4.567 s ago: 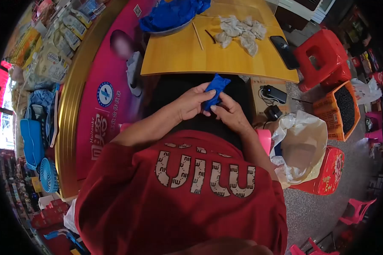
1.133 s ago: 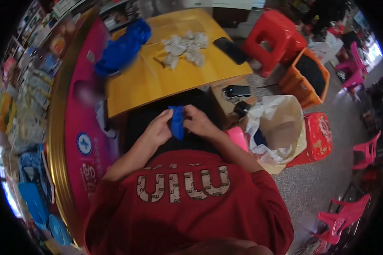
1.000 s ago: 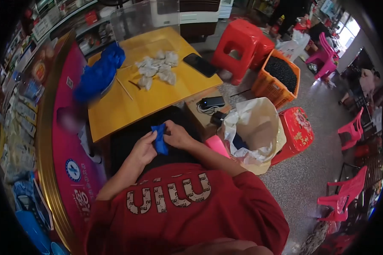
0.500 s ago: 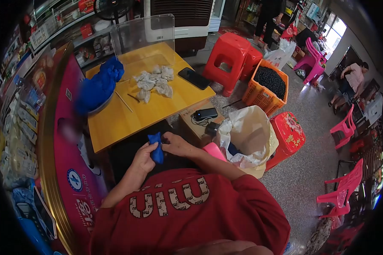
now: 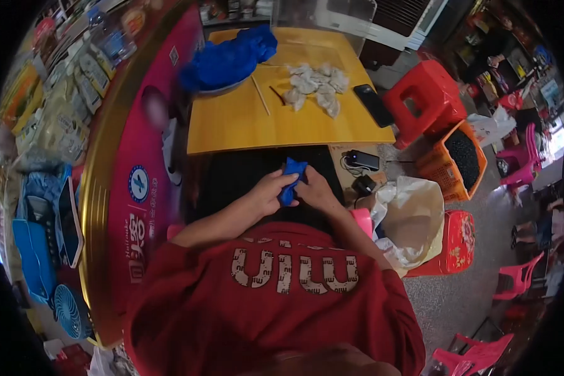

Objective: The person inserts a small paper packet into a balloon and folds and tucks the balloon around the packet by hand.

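Note:
Over my lap, my left hand (image 5: 272, 193) grips a small, soft blue bundle (image 5: 292, 178), thumb across its front. My right hand (image 5: 317, 190) closes on the bundle's right side, its fingertips partly hidden. I cannot tell whether the bundle is cloth or thin plastic. Beyond both hands stands a yellow wooden table (image 5: 229, 135). On it, a larger crumpled blue sheet (image 5: 232, 57) covers a bowl (image 5: 222, 89) at the left. A thin wooden stick (image 5: 261, 95) and a short dark stick (image 5: 277, 95) lie beside several small whitish packets (image 5: 316, 83).
A black phone (image 5: 371, 104) lies at the table's right edge. To the right are a red stool (image 5: 413, 103), an orange crate (image 5: 433, 164) of dark contents, a bag-lined bin (image 5: 433, 219) and a flowered red stool (image 5: 460, 244). A gold-edged counter (image 5: 97, 213) runs along my left.
The view has turned rightward and tilted, so the table and my hands appear farther right. Both hands still hold the blue bundle, with the right fingers now closer around it.

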